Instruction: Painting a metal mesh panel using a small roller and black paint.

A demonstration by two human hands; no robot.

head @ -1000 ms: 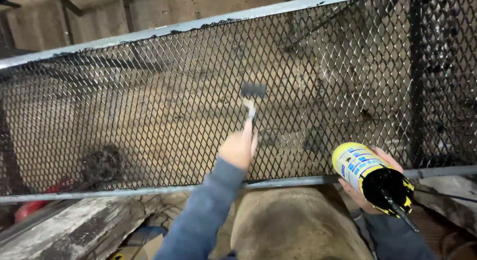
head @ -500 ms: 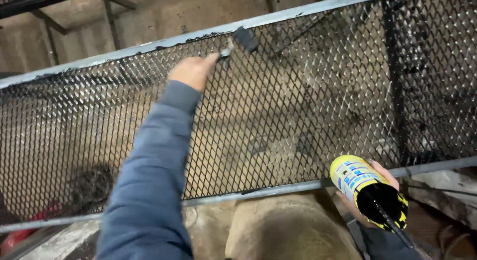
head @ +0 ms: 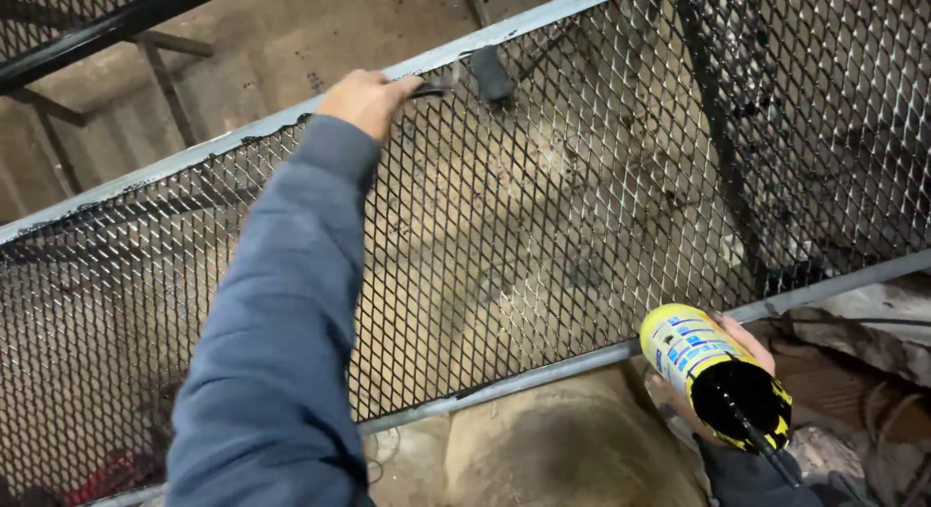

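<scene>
Left hand [head: 367, 98] reaches far, grip closed on a black-headed paintbrush [head: 475, 76] at the grey top rail [head: 543, 22] of the black expanded-metal mesh panel [head: 543, 226]. Right hand [head: 747, 357], near right, grips a tilted yellow paint can [head: 713, 371]

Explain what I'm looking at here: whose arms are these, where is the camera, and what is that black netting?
The view comes from a camera worn on a person's head, looking down at their own two hands. The left hand, in a blue sleeve, reaches up and grips a small brush against the top rail of a metal mesh panel. The mesh looks partly coated in black, with its frame rails mostly bare grey. The right hand, low on the right, holds a yellow can, its open end black inside.
</scene>
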